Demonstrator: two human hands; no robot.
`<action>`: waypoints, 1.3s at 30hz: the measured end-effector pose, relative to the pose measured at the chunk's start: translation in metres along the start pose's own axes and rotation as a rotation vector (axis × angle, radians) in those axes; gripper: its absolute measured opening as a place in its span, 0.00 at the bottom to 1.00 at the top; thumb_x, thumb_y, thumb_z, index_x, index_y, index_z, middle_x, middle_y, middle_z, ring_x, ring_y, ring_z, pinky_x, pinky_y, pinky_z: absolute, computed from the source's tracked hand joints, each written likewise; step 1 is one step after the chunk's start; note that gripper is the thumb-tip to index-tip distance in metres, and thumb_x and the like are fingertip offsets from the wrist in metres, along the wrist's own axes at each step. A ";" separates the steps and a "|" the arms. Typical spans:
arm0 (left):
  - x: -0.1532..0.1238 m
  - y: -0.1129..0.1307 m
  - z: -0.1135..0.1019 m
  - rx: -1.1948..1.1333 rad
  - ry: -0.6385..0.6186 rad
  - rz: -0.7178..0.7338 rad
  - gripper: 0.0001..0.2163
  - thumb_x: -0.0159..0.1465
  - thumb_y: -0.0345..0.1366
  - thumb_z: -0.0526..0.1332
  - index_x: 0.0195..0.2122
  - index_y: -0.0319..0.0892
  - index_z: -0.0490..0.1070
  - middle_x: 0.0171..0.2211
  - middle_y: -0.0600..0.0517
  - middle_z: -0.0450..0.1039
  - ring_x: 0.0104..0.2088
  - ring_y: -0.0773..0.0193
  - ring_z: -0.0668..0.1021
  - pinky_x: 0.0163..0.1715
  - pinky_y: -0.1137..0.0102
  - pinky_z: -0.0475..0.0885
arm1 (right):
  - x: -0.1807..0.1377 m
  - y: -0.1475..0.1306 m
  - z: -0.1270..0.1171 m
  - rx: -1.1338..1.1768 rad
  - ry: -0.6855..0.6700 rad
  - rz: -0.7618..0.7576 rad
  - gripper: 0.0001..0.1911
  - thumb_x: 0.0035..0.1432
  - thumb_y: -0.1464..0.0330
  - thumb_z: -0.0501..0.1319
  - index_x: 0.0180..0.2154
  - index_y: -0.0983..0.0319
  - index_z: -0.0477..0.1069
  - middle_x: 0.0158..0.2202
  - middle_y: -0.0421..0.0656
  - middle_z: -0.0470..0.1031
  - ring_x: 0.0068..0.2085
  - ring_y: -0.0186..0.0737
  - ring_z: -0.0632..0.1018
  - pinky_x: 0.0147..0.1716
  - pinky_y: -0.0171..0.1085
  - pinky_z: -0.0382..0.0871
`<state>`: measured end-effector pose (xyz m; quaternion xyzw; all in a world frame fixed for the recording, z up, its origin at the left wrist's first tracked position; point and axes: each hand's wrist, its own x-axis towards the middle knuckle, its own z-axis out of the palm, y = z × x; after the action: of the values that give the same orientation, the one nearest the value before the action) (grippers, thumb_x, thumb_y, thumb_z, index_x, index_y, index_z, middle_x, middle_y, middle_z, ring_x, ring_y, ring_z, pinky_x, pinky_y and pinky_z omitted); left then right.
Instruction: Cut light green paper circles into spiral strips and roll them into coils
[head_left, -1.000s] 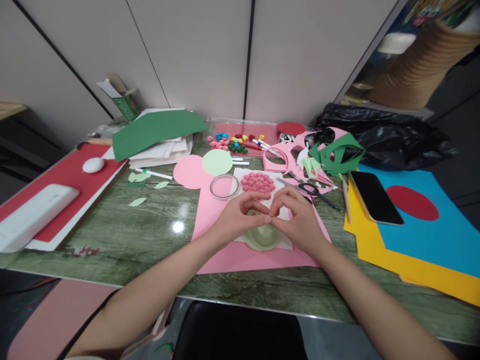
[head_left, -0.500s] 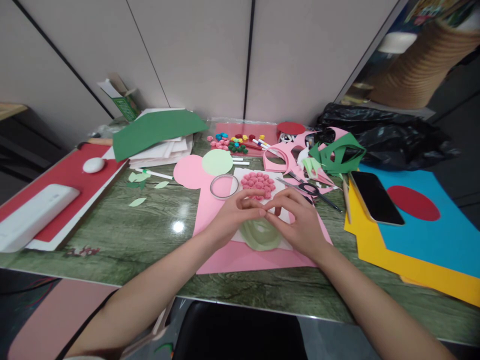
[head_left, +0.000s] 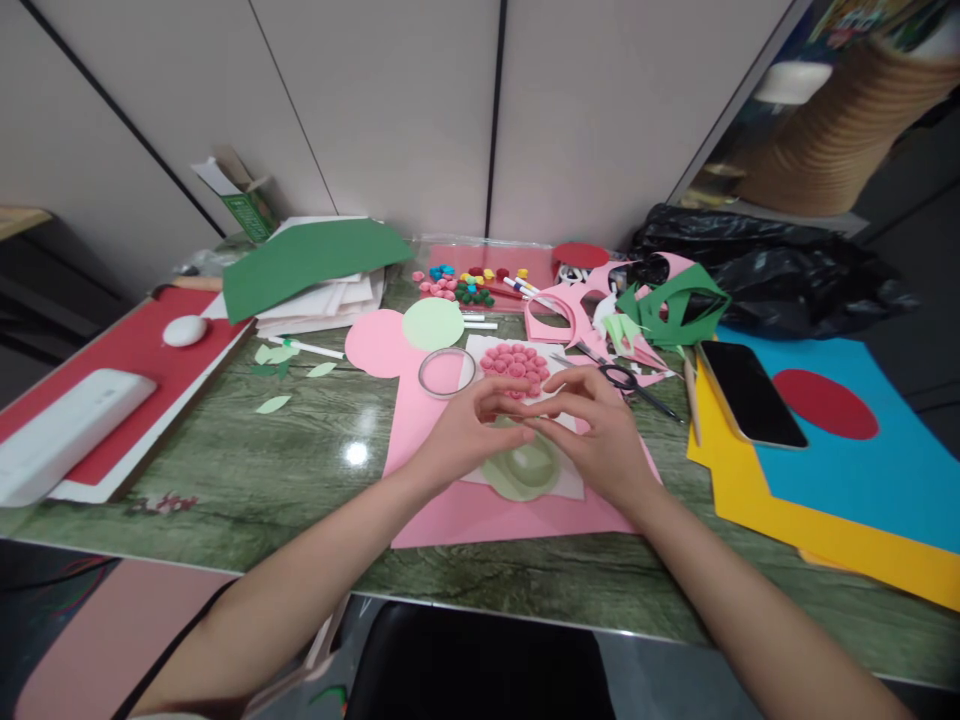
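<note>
My left hand (head_left: 480, 425) and my right hand (head_left: 592, 420) meet at the fingertips, both curled in a pinch above the work sheet. Below their thumbs hangs or rests a pale green paper spiral (head_left: 517, 475). Its upper edge is hidden by my fingers, as is the exact grip. Just beyond my fingertips, a cluster of small pink rolled paper roses (head_left: 514, 362) lies on white paper (head_left: 568, 492). Beneath is a pink sheet (head_left: 442, 515). A clear round ring-shaped lid (head_left: 448, 372) sits left of the roses, and scissors (head_left: 619, 376) lie to the right.
A phone (head_left: 752, 393) lies on blue (head_left: 904, 480) and yellow sheets (head_left: 780, 535) at right. Behind stand cut paper scraps (head_left: 675, 305) and small coloured rolls (head_left: 472, 290). On the left are a white device (head_left: 75, 430), a red sheet (head_left: 112, 350) and green card (head_left: 315, 260).
My fingers have spread slightly apart, the right hand's most. The pale green spiral has shifted from wavy loops to a rounder shape. The other things on the table stay put.
</note>
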<state>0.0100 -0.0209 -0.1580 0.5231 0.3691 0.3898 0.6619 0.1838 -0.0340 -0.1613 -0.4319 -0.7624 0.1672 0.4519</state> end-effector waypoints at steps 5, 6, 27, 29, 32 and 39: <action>0.001 -0.003 0.001 0.022 -0.020 -0.004 0.19 0.49 0.27 0.69 0.43 0.41 0.69 0.39 0.48 0.76 0.41 0.61 0.77 0.42 0.64 0.70 | 0.001 -0.003 -0.003 0.024 0.017 0.063 0.07 0.50 0.76 0.68 0.27 0.59 0.74 0.35 0.41 0.65 0.39 0.41 0.71 0.40 0.43 0.67; 0.001 -0.004 0.001 0.027 -0.029 -0.007 0.20 0.49 0.27 0.69 0.44 0.41 0.69 0.38 0.49 0.76 0.40 0.61 0.77 0.42 0.64 0.70 | 0.001 -0.003 -0.002 0.024 0.014 0.070 0.08 0.50 0.77 0.68 0.26 0.59 0.73 0.35 0.41 0.65 0.38 0.41 0.71 0.40 0.42 0.67; 0.000 -0.009 0.000 -0.145 -0.093 -0.126 0.22 0.50 0.29 0.71 0.47 0.42 0.70 0.28 0.55 0.73 0.31 0.68 0.75 0.38 0.69 0.67 | -0.002 -0.007 0.001 0.014 -0.094 -0.006 0.10 0.52 0.76 0.65 0.25 0.59 0.66 0.34 0.40 0.64 0.38 0.40 0.71 0.38 0.40 0.67; 0.000 -0.008 -0.001 -0.188 -0.088 -0.111 0.22 0.51 0.30 0.70 0.48 0.43 0.70 0.28 0.55 0.74 0.31 0.68 0.75 0.38 0.69 0.67 | 0.000 -0.010 -0.001 0.012 -0.073 -0.001 0.09 0.51 0.77 0.65 0.27 0.59 0.69 0.35 0.41 0.65 0.39 0.40 0.72 0.40 0.41 0.68; 0.001 -0.008 -0.002 -0.234 -0.081 -0.094 0.22 0.51 0.30 0.70 0.48 0.43 0.70 0.27 0.55 0.74 0.31 0.67 0.75 0.38 0.68 0.66 | 0.002 -0.013 -0.004 0.024 -0.056 -0.002 0.07 0.52 0.77 0.65 0.30 0.58 0.72 0.36 0.41 0.66 0.40 0.41 0.72 0.42 0.42 0.69; 0.001 -0.004 -0.001 -0.093 -0.072 -0.048 0.21 0.52 0.29 0.67 0.48 0.43 0.68 0.26 0.57 0.69 0.29 0.68 0.72 0.34 0.69 0.67 | -0.002 -0.003 -0.002 0.038 -0.191 -0.062 0.08 0.59 0.74 0.60 0.37 0.56 0.76 0.40 0.44 0.68 0.43 0.42 0.72 0.42 0.43 0.70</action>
<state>0.0096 -0.0202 -0.1618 0.4964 0.3388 0.3715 0.7077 0.1840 -0.0374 -0.1591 -0.3816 -0.8117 0.2079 0.3903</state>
